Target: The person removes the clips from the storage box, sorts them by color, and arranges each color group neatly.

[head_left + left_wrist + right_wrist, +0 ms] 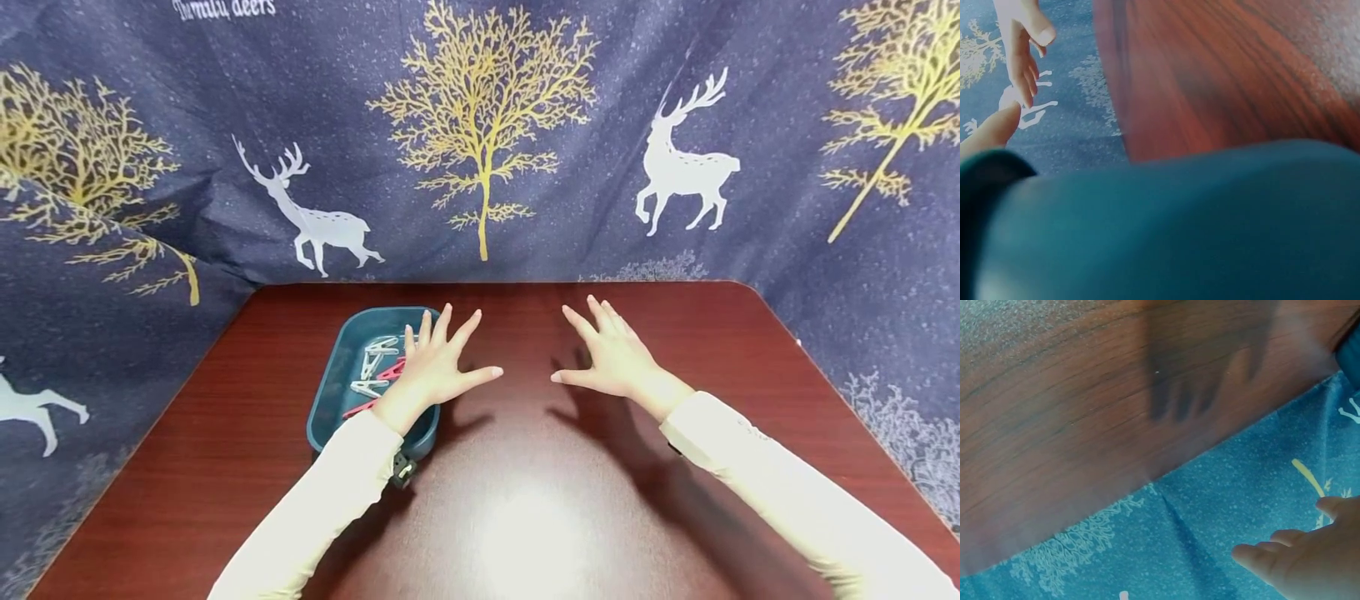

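— Looking at the hands first: how do they lie?

— Both are spread flat with straight fingers, holding nothing. The left hand (433, 364) hovers over the right edge of a teal tray (337, 392); the right hand (613, 357) is out over bare wood, well apart from it.

— And what sits in the tray?

— Clothes pegs (375, 371), some white, some pink or red, lying loose in a small heap. The left palm covers part of them, so I can't count them, and whether the hand touches the rim is hard to say from the head view.

— So which hand is nearer?

— The left, plainly. The pegs lie just below and to the left of its fingers. The tray's long side runs away from the person, toward the far edge of the table (525, 500).

— Anything beyond that?

— A dark blue cloth (525, 100) printed with gold trees and white deer hangs behind and around the table.
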Motion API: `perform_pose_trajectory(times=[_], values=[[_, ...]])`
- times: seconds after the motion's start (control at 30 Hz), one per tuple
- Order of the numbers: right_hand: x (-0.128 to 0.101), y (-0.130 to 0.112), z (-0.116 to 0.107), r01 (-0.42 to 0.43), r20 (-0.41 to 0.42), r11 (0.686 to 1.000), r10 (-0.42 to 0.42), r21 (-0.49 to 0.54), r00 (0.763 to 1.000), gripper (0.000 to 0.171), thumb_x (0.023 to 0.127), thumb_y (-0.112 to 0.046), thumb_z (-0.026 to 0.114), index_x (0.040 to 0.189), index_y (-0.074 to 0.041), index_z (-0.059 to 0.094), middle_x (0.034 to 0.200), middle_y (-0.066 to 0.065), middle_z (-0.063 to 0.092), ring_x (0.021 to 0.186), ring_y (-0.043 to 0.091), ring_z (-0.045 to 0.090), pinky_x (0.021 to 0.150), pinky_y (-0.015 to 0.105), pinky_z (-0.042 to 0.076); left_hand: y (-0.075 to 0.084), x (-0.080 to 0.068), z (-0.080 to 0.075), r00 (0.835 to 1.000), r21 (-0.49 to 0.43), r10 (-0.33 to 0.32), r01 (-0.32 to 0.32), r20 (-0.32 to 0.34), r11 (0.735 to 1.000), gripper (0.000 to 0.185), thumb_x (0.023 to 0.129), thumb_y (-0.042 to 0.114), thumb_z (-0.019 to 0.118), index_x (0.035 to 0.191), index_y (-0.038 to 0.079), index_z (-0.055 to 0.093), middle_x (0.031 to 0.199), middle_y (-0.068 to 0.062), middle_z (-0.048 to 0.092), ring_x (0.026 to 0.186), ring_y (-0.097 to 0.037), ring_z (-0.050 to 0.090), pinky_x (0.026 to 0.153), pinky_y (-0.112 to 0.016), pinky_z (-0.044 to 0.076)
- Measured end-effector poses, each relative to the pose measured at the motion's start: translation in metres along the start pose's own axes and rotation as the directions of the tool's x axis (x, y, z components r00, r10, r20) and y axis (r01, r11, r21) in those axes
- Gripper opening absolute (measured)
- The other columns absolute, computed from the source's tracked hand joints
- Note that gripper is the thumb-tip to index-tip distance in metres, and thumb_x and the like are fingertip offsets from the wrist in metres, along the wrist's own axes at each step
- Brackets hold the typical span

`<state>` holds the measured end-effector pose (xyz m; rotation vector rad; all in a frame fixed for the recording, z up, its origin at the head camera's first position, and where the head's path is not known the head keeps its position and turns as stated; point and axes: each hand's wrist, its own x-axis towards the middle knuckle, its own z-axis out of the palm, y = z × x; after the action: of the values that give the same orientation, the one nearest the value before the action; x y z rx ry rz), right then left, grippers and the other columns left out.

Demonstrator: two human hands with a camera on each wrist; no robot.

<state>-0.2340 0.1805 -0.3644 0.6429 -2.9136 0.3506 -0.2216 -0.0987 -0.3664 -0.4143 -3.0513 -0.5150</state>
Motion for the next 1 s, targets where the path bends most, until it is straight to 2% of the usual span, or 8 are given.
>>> perform_pose_trajectory(times=[0.27,0.37,0.53,0.8,1.0], values=[[-0.001,-0.003,-0.007,0.038,-0.026,0.999,-0.037,0.030,0.999,0.093,0.074,-0.050,0.074,0.148,-0.012,0.031,0.151,0.030,0.023,0.139,0.046,0.022,0.110,0.059,0.024,-0.007,-0.007,-0.015,1.000,-0.026,0.011,-0.012,-0.014,1.000,0.088,0.080,0.069,0.057,0.151,0.033,0.021,0.158,-0.014,0.013,0.142,-0.044,0.013,0.110,-0.067,0.007],[-0.001,-0.004,-0.010,0.035,-0.021,0.999,-0.034,0.042,0.999,0.090,0.076,-0.048,0.073,0.148,-0.011,0.032,0.151,0.028,0.023,0.139,0.045,0.022,0.109,0.060,0.024,-0.012,-0.010,-0.021,0.999,-0.029,0.013,-0.014,-0.046,0.999,0.086,0.081,0.066,0.058,0.151,0.030,0.023,0.157,-0.016,0.014,0.140,-0.046,0.018,0.108,-0.068,0.015],[0.003,-0.008,-0.012,0.046,-0.026,0.997,-0.045,0.056,0.999,0.089,0.076,-0.047,0.073,0.146,-0.010,0.034,0.151,0.027,0.025,0.138,0.045,0.025,0.108,0.060,0.027,-0.024,-0.015,-0.030,0.994,-0.035,-0.033,0.030,-0.107,0.999,0.082,0.083,0.064,0.058,0.150,0.029,0.026,0.156,-0.018,0.018,0.134,-0.046,0.027,0.100,-0.066,0.030],[0.009,-0.017,-0.015,0.047,-0.013,0.994,-0.046,0.097,0.999,0.086,0.077,-0.046,0.073,0.145,-0.010,0.036,0.150,0.024,0.028,0.138,0.041,0.027,0.106,0.059,0.030,-0.042,-0.022,-0.044,0.988,-0.061,-0.100,0.093,-0.120,0.994,0.082,0.082,0.059,0.062,0.150,0.027,0.027,0.153,-0.022,0.022,0.132,-0.047,0.030,0.098,-0.068,0.032],[0.014,-0.027,-0.023,0.070,-0.049,0.988,-0.064,0.135,0.997,0.080,0.077,-0.042,0.074,0.142,-0.009,0.041,0.148,0.023,0.032,0.136,0.040,0.031,0.104,0.057,0.034,-0.056,-0.026,-0.055,0.981,-0.076,-0.114,0.103,-0.154,0.992,0.081,0.082,0.054,0.064,0.148,0.021,0.032,0.143,-0.024,0.037,0.128,-0.044,0.039,0.097,-0.064,0.037]])
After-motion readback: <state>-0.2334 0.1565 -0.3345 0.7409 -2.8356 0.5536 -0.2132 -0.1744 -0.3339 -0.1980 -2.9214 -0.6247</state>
